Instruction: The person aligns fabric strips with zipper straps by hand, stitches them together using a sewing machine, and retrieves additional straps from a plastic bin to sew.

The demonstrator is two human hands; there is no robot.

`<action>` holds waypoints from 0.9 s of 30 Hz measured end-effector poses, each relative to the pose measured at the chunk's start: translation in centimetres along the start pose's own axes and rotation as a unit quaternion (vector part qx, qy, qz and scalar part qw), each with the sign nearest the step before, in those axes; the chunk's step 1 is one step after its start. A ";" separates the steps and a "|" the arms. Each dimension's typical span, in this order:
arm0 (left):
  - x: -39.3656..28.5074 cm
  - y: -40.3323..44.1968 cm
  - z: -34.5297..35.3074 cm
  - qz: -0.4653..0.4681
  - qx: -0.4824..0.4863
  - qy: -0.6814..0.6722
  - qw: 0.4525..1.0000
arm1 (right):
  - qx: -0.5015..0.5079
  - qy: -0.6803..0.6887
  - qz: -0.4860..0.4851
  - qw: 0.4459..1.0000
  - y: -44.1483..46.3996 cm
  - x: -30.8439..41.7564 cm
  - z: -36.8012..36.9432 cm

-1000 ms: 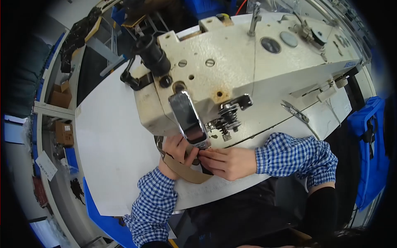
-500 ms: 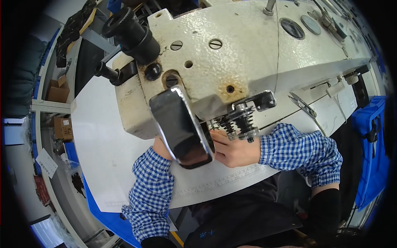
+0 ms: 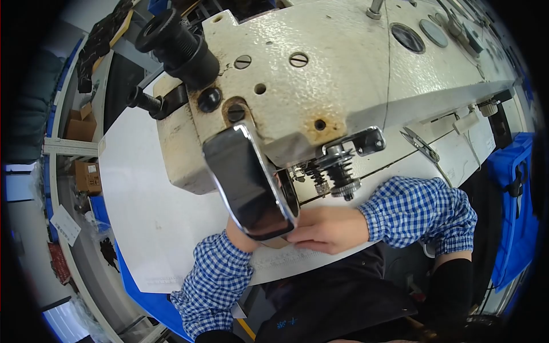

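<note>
A large cream sewing machine (image 3: 337, 74) fills the upper middle, with a dark chrome-edged cover (image 3: 246, 180) at its front. My left hand (image 3: 241, 237) is mostly behind this cover; only the part near the wrist shows, and its fingers are hidden. To the right of the cover, my right hand (image 3: 329, 228) has its fingers bent and close together at a small piece of tan strip (image 3: 275, 243). The fingertips are partly covered, so the exact grip is unclear. A spring tension knob (image 3: 342, 171) sits just above my right hand.
Metal snips (image 3: 420, 144) lie on the white table (image 3: 154, 228), right of the machine head. A blue bin (image 3: 512, 211) hangs at the right. Shelving with a cardboard box (image 3: 87, 176) stands on the left. A printed ruler runs along the table's front edge.
Both hands have moved down toward the table's front edge since half a second ago. The view is closer to the machine than one second ago, and the cover now hides most of the tan strip.
</note>
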State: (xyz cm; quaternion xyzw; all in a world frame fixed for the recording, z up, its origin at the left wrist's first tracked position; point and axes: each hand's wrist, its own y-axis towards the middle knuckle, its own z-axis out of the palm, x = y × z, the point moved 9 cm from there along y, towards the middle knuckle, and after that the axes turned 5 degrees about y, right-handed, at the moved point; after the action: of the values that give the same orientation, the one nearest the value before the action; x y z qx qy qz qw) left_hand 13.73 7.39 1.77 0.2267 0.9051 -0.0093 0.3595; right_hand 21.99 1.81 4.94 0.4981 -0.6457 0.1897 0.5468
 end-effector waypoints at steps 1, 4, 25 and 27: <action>-0.5 -0.1 0.0 0.010 0.000 0.019 1.000 | 0.004 0.050 0.028 0.998 -0.3 -0.2 0.9; -1.2 -0.2 -0.1 0.026 -0.002 0.054 0.998 | 0.026 0.138 0.036 0.989 -1.1 -0.4 3.3; -3.6 -0.5 -0.3 0.089 -0.002 0.147 0.985 | 0.003 -0.399 -0.074 0.914 -2.8 3.2 3.4; -3.8 -0.5 -0.4 0.093 -0.005 0.148 0.985 | 0.002 -0.452 -0.086 0.888 -2.8 3.4 3.3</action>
State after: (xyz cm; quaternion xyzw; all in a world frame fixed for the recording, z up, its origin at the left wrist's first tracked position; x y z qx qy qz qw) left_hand 15.70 5.51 4.43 0.3069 0.9234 0.0628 0.2221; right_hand 22.94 -3.50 6.02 0.5845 -0.7774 -0.1027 0.2086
